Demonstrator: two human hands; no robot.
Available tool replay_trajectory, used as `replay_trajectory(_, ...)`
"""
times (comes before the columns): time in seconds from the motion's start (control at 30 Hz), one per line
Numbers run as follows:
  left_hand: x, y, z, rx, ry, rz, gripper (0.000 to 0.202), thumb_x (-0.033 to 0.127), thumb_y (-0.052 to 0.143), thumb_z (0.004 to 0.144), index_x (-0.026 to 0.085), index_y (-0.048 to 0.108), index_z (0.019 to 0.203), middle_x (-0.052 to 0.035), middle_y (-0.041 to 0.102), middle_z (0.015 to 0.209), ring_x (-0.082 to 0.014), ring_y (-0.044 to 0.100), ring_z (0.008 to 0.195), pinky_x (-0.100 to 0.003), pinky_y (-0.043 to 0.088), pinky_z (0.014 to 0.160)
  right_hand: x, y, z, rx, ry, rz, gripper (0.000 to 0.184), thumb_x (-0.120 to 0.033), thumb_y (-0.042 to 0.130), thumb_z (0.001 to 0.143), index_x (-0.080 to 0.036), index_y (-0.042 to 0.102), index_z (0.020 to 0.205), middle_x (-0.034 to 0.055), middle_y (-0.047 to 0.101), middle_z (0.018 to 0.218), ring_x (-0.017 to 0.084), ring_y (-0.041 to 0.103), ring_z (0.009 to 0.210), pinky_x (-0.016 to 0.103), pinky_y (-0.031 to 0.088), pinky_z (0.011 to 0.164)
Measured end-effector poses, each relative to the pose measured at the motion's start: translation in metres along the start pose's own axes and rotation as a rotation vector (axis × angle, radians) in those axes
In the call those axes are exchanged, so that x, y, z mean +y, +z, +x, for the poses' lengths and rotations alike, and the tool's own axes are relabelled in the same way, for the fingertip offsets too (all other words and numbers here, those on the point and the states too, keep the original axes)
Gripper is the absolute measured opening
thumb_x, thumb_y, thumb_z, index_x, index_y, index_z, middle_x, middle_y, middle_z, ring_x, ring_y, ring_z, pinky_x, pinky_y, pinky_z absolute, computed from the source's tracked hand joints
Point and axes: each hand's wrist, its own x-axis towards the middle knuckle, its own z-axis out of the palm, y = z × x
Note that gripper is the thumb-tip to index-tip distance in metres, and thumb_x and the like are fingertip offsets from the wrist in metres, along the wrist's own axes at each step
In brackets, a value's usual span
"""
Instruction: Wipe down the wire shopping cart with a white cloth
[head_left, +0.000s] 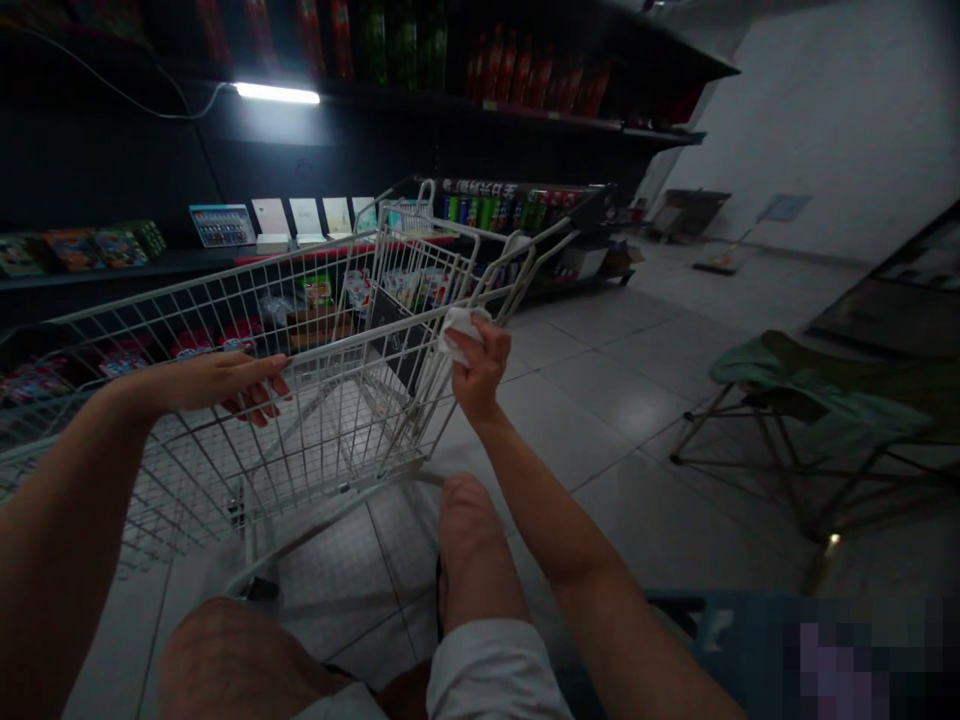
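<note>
A white wire shopping cart stands in front of me, its basket seen from above. My right hand is shut on a white cloth, pressing it against the cart's upper frame near the far corner. My left hand lies across a cart rail on the near side, with its fingers curled over the wires. Some coloured packages show through the mesh, but these are behind the cart on a low shelf.
Dark store shelves with bright packages and red bottles run along the left and back. A folding chair draped with green cloth stands to the right on the tiled floor. My bare knee shows below the cart.
</note>
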Motion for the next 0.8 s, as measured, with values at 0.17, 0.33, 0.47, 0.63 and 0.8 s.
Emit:
replay_trajectory(0.17,-0.007,-0.004,-0.006,0.02,-0.027,-0.03,0.072,0.075,0.035,0.085,0.014,0.068,0.105,-0.0091,0.077,0.088,-0.0271,0.072,0.088,-0.031,0.053,0.078,0.025,-0.032,0.012,-0.131,-0.13,0.046,0.035,-0.013,0.047,0.088,-0.029,0.071,0.107,0.0051,0.057,0.117,0.021,0.052,0.111,0.04,0.045,0.097)
replay_trajectory(0.33,-0.02,-0.007,-0.004,0.05,-0.027,-0.023,0.069,0.076,0.036,0.083,0.018,0.071,0.101,-0.006,0.077,0.083,-0.0271,0.072,0.086,-0.032,0.053,0.077,0.093,-0.031,0.105,0.157,0.122,-0.074,0.038,-0.017,0.043,0.089,-0.017,0.066,0.12,0.0128,0.049,0.123,0.025,0.047,0.118,0.049,0.04,0.101)
replay_trajectory(0.47,-0.029,-0.009,-0.004,0.059,-0.015,-0.014,0.068,0.078,0.037,0.081,0.021,0.072,0.094,-0.0037,0.077,0.079,-0.0262,0.072,0.082,-0.035,0.054,0.079,0.077,-0.008,0.114,0.142,0.162,-0.063,0.042,-0.013,0.039,0.088,-0.019,0.064,0.122,0.0113,0.049,0.123,0.025,0.048,0.119,0.05,0.04,0.102)
replay_trajectory(0.63,-0.029,-0.018,-0.011,0.074,-0.048,0.026,0.067,0.077,0.04,0.081,0.02,0.075,0.091,-0.0038,0.077,0.089,-0.0267,0.068,0.093,-0.035,0.051,0.088,0.0,0.014,0.022,-0.063,0.055,0.059,0.043,-0.011,0.045,0.085,-0.027,0.067,0.118,0.0071,0.054,0.123,0.023,0.051,0.118,0.044,0.043,0.1)
replay_trajectory(0.8,0.018,-0.021,-0.004,0.219,-0.034,0.337,0.076,0.079,0.041,0.08,0.016,0.071,0.108,-0.0086,0.072,0.111,-0.0289,0.061,0.107,-0.039,0.042,0.101,-0.065,0.038,-0.107,-0.289,0.161,0.29,0.033,-0.007,0.053,0.078,-0.025,0.076,0.095,0.0074,0.063,0.117,0.024,0.055,0.112,0.043,0.044,0.099)
